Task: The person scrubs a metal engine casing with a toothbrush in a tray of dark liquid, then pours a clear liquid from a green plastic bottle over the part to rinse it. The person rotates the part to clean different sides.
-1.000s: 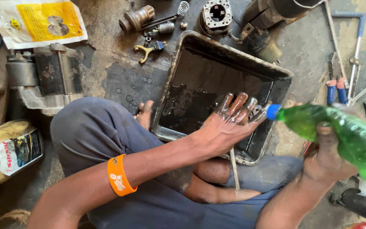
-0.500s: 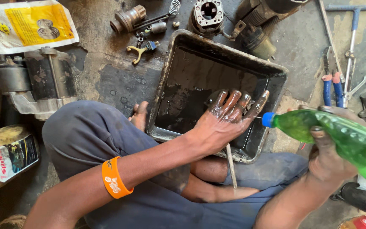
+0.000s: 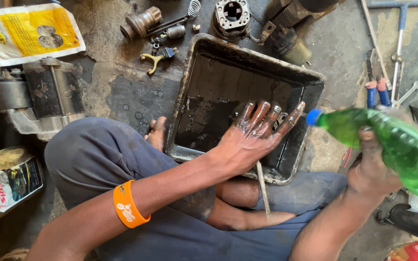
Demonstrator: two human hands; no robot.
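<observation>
My left hand [image 3: 254, 133], oily and wet, hovers with fingers spread over a black, greasy metal tray [image 3: 199, 67] that holds a shallow pool of dark liquid. An orange band circles that wrist. My right hand [image 3: 371, 166] grips a green plastic bottle [image 3: 393, 145] with a blue cap, tilted so the cap points left toward the tray's right rim, close to my left fingertips. A thin rod [image 3: 263, 186] leans from the tray's near rim onto my leg.
Engine parts [image 3: 231, 14], a spring, a yellow clip and a cylinder lie beyond the tray. A grey motor casing [image 3: 39, 96] and yellow-white bags sit at left. Pliers [image 3: 376, 87] and a T-handle wrench rest at right. My bent legs fill the foreground.
My left hand has shifted slightly left and deeper over the tray, fingers still spread. The bottle stays tilted toward the tray, with its cap now a little farther from my fingertips.
</observation>
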